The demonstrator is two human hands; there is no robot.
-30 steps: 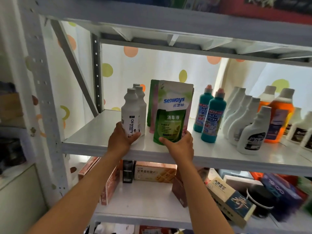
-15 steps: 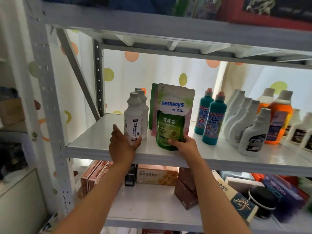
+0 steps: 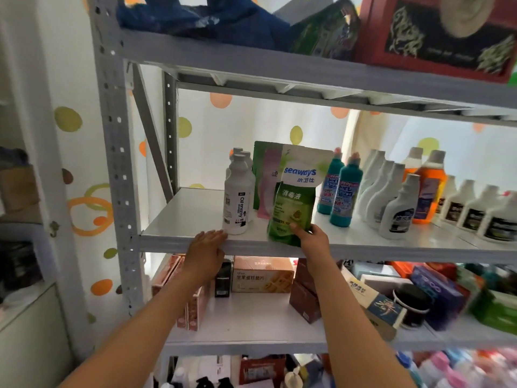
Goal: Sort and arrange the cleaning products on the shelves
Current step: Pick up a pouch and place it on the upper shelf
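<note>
- Two hands at mid-frame shelf (image 3: 363, 247): right hand (image 3: 310, 236) pinches the green pouch (image 3: 293, 200), upright, leaning left.
- Left hand (image 3: 208, 242), fingers straight, has let go of the white bottle (image 3: 237, 197), which stands upright.

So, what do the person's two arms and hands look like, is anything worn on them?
Both forearms are bare as far as the view shows: no sleeves, gloves or watch. The left hand and the right hand show no rings or bracelets that I can make out. The nails look short and unpainted, though they are too small to be sure.
</note>
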